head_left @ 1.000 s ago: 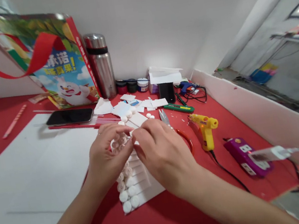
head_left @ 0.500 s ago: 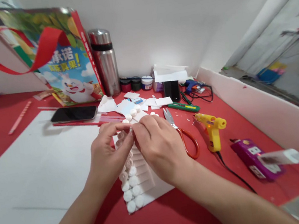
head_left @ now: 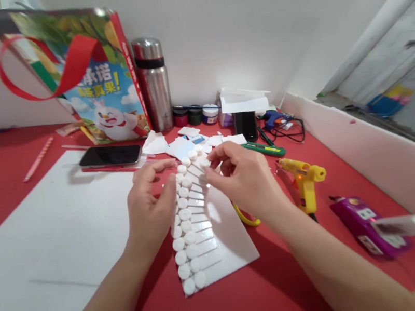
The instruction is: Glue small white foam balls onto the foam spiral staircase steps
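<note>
A white card (head_left: 236, 235) lies on the red table, with rows of small white discs (head_left: 189, 238) along its left side and thin strips fanning rightward from them. My left hand (head_left: 151, 201) rests by the upper left discs, thumb and fingers apart, with nothing between them. Over the card's upper right, my right hand (head_left: 242, 176) pinches a small white disc (head_left: 205, 163) between thumb and fingertips. Partly covered by that hand are scissors, whose yellow-looking handle (head_left: 248, 217) shows below it.
A yellow glue gun (head_left: 306, 182) and a purple box (head_left: 372, 226) lie right. Behind are a green cutter (head_left: 265, 148), paper scraps (head_left: 180, 148), a phone (head_left: 110, 155), a steel bottle (head_left: 155, 85) and a bag (head_left: 109, 97). White paper (head_left: 69, 230) lies left.
My hands have moved apart. The right has shifted right and pinches a disc; the left has opened beside the rows. More discs and strips show, and the view has shifted slightly.
</note>
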`<state>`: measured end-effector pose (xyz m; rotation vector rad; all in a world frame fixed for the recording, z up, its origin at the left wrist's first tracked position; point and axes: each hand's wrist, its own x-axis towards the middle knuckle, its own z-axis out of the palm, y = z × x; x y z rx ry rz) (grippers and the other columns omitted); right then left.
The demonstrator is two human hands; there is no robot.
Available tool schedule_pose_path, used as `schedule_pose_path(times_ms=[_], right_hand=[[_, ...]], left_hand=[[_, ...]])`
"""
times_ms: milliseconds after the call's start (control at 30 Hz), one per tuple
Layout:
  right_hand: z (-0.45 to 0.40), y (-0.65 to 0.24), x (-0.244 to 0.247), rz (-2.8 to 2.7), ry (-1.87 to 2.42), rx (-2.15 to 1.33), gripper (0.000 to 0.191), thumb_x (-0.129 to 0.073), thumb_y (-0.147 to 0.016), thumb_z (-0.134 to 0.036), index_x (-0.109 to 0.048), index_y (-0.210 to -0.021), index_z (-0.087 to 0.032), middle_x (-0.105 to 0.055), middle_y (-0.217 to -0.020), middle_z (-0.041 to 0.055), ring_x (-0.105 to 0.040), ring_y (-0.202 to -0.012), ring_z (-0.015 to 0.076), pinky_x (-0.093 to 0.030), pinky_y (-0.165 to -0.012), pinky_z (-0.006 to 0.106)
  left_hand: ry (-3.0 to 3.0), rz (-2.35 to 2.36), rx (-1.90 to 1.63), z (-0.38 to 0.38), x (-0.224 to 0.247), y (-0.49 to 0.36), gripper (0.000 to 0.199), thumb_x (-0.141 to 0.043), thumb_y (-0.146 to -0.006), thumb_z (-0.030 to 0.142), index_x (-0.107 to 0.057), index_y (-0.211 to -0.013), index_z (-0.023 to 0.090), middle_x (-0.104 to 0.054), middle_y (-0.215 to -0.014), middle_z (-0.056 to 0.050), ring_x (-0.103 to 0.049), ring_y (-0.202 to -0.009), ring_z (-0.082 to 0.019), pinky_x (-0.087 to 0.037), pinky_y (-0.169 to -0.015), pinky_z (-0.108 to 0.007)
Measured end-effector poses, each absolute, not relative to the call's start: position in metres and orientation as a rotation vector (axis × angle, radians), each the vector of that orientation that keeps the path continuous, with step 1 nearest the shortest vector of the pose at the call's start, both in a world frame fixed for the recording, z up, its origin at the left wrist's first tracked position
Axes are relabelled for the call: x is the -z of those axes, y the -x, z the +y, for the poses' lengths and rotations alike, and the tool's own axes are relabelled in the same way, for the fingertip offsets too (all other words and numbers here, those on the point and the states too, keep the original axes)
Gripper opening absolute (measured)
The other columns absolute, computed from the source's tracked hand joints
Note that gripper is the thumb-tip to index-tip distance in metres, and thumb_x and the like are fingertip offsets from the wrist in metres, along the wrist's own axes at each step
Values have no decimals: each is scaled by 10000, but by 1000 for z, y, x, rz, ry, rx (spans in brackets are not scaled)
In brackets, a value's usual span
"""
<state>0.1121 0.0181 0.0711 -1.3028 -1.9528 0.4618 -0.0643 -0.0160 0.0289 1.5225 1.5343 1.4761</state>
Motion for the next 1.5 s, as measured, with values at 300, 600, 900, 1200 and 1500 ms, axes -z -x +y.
schedule_pose_path(times_ms=[300, 600, 900, 1200, 1500], right_hand=[[24, -104, -57, -1990, 1228, -512, 78, -686, -824, -183, -678, -902, -180, -679, -838, 13, -575, -705, 130, -425, -679, 276], [27, -99, -58, -2158, 1253, -384, 54, -646, -877, -169, -679, -920, -174, -667, -905, 45, -582, -766, 161, -417, -718, 299], [29, -97, -61, -2222, 1237, -350, 51, -629, -912, -172, -680, -907, -171, -677, -890, 47, -577, -749, 160, -410, -701, 296], [29, -101, -59, -2249, 1184, -344, 104, -610, -954, -200, -699, -944, -145, -670, -928, 70, -576, -763, 165, -424, -702, 300], [30, -111, -65, -2201, 1127, -385, 202, -607, -923, -127, -693, -1102, -165, -685, -1032, 75, -594, -783, 157, -458, -729, 294]], left_hand=[[-1005, 1308, -1271, -4, -18, 63, 395, -678, -888, 421, -701, -1217, 203, -760, -1111, -64, -686, -1035, -253, -518, -888, -341], [-972, 1181, -1261, -4, -17, 64, 393, -676, -900, 385, -687, -1251, 209, -743, -1189, -69, -691, -1014, -232, -502, -930, -352], [-1006, 1219, -1257, -4, -17, 63, 412, -682, -882, 402, -688, -1240, 199, -752, -1130, -66, -695, -942, -228, -525, -867, -344], [-994, 1240, -1237, -5, -18, 63, 429, -700, -874, 413, -690, -1245, 197, -751, -940, -38, -670, -773, -195, -520, -777, -334], [-969, 1206, -1247, -5, -15, 64, 434, -709, -886, 411, -683, -1266, 201, -745, -1061, -58, -664, -883, -199, -502, -800, -314]])
